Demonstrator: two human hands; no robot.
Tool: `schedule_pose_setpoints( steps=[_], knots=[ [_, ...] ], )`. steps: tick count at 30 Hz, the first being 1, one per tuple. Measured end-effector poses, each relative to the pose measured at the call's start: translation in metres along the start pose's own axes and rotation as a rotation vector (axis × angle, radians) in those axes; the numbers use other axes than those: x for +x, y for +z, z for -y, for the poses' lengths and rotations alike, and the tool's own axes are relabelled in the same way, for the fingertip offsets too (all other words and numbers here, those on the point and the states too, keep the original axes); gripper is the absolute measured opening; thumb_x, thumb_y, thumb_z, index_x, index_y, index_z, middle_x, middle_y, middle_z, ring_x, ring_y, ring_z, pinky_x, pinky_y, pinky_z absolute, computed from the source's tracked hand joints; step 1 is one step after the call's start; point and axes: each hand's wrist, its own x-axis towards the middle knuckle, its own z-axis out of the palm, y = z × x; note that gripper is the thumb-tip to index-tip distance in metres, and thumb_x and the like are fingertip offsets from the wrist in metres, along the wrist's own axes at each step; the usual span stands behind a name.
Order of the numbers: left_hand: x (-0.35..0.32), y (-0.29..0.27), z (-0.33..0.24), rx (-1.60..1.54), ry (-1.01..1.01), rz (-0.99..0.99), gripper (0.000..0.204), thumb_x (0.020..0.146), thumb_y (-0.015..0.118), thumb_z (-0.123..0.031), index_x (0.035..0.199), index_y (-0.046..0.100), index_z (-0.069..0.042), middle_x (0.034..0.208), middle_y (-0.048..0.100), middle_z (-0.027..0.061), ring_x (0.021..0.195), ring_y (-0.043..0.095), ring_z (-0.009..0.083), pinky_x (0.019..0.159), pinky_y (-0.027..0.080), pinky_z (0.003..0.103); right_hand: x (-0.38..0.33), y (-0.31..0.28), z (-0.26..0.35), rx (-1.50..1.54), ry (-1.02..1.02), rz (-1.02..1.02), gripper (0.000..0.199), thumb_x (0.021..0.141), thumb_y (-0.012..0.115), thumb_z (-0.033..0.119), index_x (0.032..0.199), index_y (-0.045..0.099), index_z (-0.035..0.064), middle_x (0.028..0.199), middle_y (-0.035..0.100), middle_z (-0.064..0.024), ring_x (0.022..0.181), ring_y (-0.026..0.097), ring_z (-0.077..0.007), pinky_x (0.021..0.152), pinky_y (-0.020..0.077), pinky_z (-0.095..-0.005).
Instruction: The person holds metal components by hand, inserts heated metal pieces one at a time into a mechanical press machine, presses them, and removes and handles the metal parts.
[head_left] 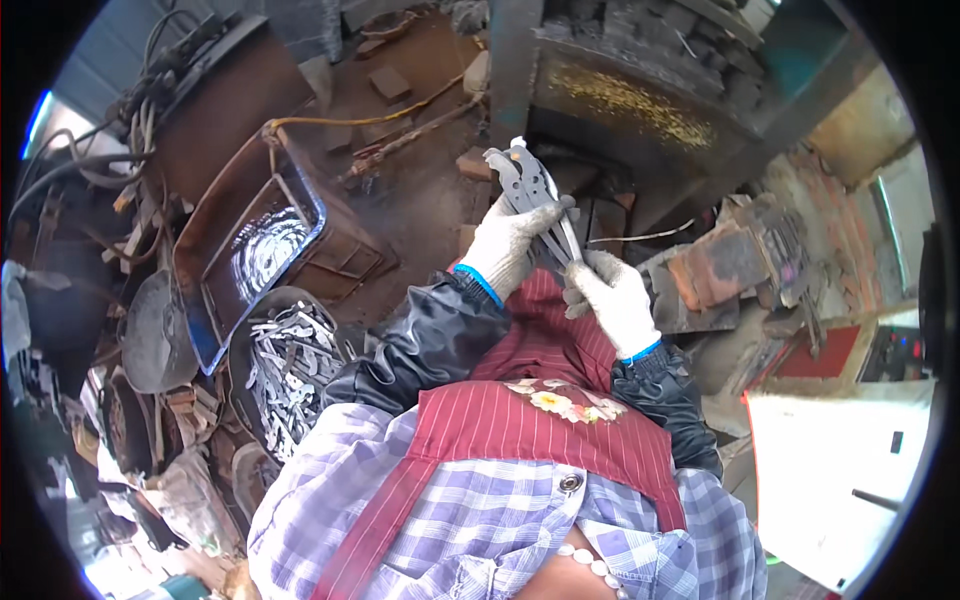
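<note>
My left hand (498, 248), in a white knit glove with a blue cuff, is closed around a bunch of flat grey metal pieces (530, 188). They have round holes and hooked heads, and look like unfinished tool halves. Its thumb lies across them, and their heads point up and away from me. At the lower end of the bunch my right hand (612, 303), gloved the same way, pinches the narrow shank of a piece. Part of its fingers is hidden behind the shanks.
To the left stands a rusty metal tub (312, 232) with shiny liquid in it. Nearer, a round basket holds many similar grey metal pieces (290, 370). A heavy metal frame (515, 70) rises ahead. Bricks (715, 268) are at the right, beside a white panel (830, 470).
</note>
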Motion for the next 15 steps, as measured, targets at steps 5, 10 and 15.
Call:
schedule_pose_setpoints(
  steps=[5,10,15],
  knots=[
    [-0.001,0.009,0.021,0.127,-0.122,0.011,0.027,0.086,0.055,0.006,0.113,0.054,0.0,0.102,0.063,0.0124,0.09,0.065,0.0245,0.08,0.055,0.038,-0.028,-0.021,-0.006,-0.108,0.015,-0.166,0.031,0.092,0.06,0.026,0.106,0.064,-0.0015,0.081,0.063,-0.005,0.065,0.058,-0.0087,0.054,0.0488,-0.0229],
    [-0.005,0.028,0.031,0.096,-0.274,0.098,0.035,0.083,0.052,0.008,0.118,0.052,0.001,0.101,0.063,0.0127,0.089,0.064,0.0253,0.082,0.055,0.039,-0.055,-0.06,-0.009,0.354,0.028,-0.073,0.036,0.094,0.056,0.023,0.117,0.058,-0.0044,0.083,0.061,-0.0021,0.067,0.059,-0.0072,0.055,0.0503,-0.0204],
    [-0.002,0.045,0.041,0.11,-0.309,0.299,0.039,0.078,0.058,0.006,0.116,0.052,0.001,0.099,0.063,0.0123,0.084,0.062,0.0224,0.077,0.052,0.034,-0.069,-0.077,-0.026,0.887,0.127,0.045,0.037,0.094,0.055,0.022,0.119,0.055,-0.0051,0.083,0.063,-0.0024,0.066,0.062,-0.0086,0.059,0.0531,-0.019]
  ],
)
